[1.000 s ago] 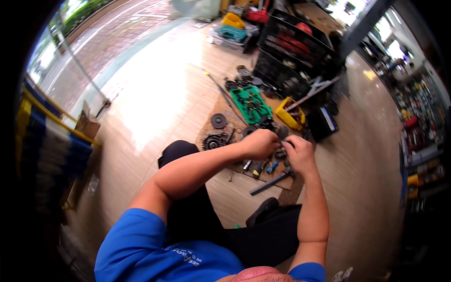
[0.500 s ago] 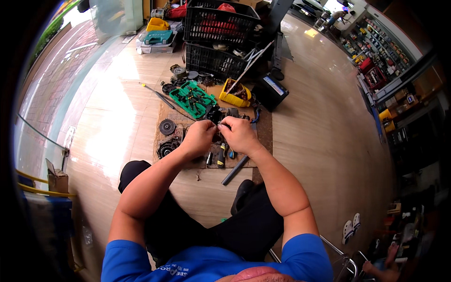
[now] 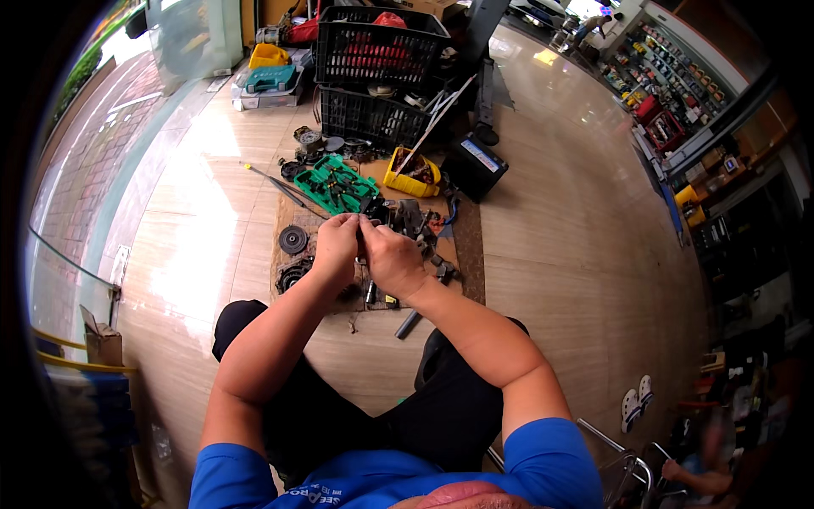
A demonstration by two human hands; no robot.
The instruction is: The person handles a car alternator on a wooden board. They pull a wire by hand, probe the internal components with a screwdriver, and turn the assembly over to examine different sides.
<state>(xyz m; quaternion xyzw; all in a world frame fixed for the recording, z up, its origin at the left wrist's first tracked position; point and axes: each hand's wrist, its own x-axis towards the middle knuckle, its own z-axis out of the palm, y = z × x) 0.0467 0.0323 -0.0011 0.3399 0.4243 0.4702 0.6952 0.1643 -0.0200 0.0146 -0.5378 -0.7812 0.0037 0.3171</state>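
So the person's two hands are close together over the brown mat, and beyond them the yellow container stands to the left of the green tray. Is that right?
Not quite: the head view shows the yellow container to the right of the green tray. The left hand and right hand are indeed close together over the brown mat.

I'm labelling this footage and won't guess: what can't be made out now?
Head view: anything between the left hand and right hand, hidden by the hands themselves.
Head view: what fills the yellow bin, too small to identify.
Head view: person at lower right, smeared by blur.
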